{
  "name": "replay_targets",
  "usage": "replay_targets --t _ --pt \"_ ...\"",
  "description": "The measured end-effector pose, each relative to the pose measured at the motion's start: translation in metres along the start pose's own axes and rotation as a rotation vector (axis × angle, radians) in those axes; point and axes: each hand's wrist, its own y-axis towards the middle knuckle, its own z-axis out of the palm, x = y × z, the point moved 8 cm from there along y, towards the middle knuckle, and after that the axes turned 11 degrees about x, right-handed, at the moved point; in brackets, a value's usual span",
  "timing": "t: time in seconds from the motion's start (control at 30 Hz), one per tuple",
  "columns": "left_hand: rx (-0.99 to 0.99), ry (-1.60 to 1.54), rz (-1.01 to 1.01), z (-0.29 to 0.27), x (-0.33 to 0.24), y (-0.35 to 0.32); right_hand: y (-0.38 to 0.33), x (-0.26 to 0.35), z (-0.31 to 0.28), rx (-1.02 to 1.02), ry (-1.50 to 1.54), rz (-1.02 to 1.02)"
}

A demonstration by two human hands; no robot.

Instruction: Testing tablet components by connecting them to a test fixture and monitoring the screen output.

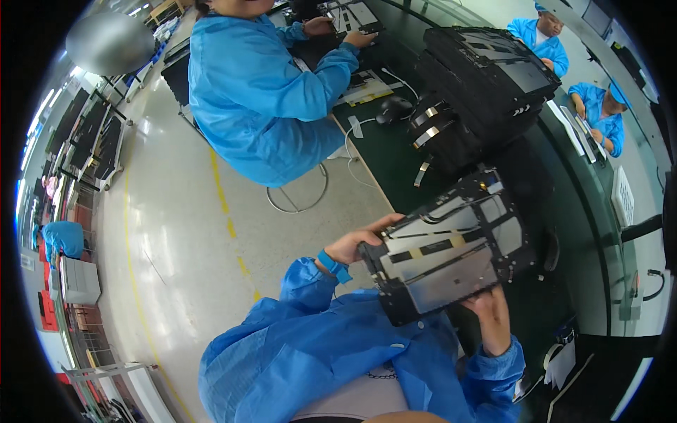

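Above the desk's near edge: black and silver panel assembly (444,250), tilted, off the desk (395,151).
Left hand (356,244): fingers clenched on its left edge.
Right hand (492,317): grasping its lower edge.
Beyond — stack of black units (486,81), a seated person (268,92).

We hold a flat panel assembly (444,247) over the near edge of the long workbench (564,211), our left hand (356,243) on its left edge and our right hand (490,314) under its near right corner. Beyond it on the bench sits a stack of similar panels (486,84), with a computer mouse (393,108) to the stack's left. A co-worker (268,92) sits on a stool (300,194) further along our side of the bench, to the left of the mouse. Two more people (564,63) sit on the bench's far side, right of the stack. Racks (88,137) stand across the aisle floor (176,233), far to our left.
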Motion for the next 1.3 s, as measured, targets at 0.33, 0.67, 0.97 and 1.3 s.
replay_targets --t 0.33,0.67,0.97,1.3 --pt "0.199 -0.090 -0.272 0.086 0.065 0.046 -0.059 0.050 -0.094 -0.497 -0.259 0.023" --pt "0.348 0.047 -0.244 0.113 0.073 0.064 -0.049 0.082 -0.133 -0.370 -0.380 0.312" --pt "0.686 0.113 -0.492 0.167 0.139 0.052 -0.102 0.041 -0.175 -0.339 -0.400 0.548" --pt "0.650 -0.040 -0.697 0.168 0.204 0.016 -0.041 -0.026 -0.184 -0.057 -0.452 0.623"
